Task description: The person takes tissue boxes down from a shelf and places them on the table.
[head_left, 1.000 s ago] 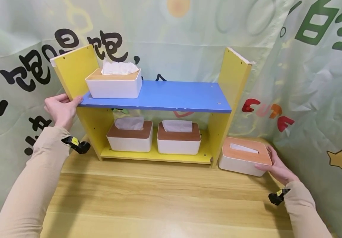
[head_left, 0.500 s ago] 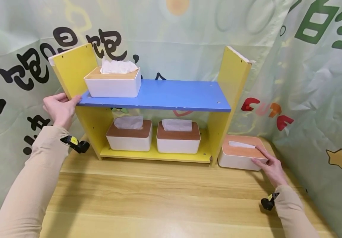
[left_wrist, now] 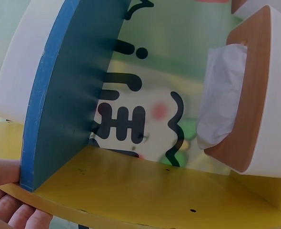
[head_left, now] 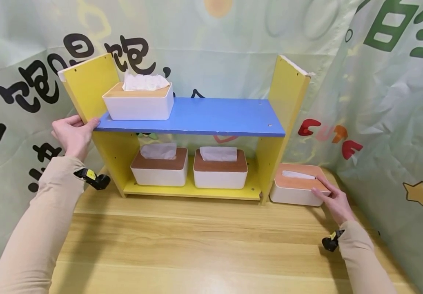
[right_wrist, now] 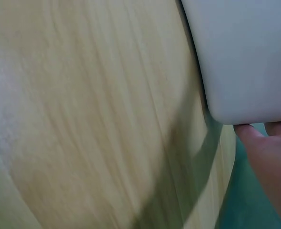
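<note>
We have L hand (head_left: 73, 136) clamped on the L panel (head_left: 88, 85) of the yellow unit, right at the blue shelf (head_left: 219, 116) joint; thumb on the front edge, fingertips wrapped round the outer side per the L wrist cam; prob bracing so the unit won't shift under sideways load. R hand (head_left: 338, 204) is on the R end of the loose tissue box (head_left: 292, 196); thumb + index over the lid's near corner, other fingers at the end wall, partly hidden; can't tell if that's a real grip or just contact; placement fits pushing or squaring up, our guess.

Loose box sits flat on the table (head_left: 197, 237), outside the unit, at the R panel (head_left: 290, 92); can't confirm contact there. Top box (head_left: 138, 107) is on the blue shelf, tight to the L side; lower left box (head_left: 160, 176) + lower right box (head_left: 220, 179) share the bottom board (head_left: 197, 192) w/ a gap between; all lids face up, prob so tissues pull freely.
</note>
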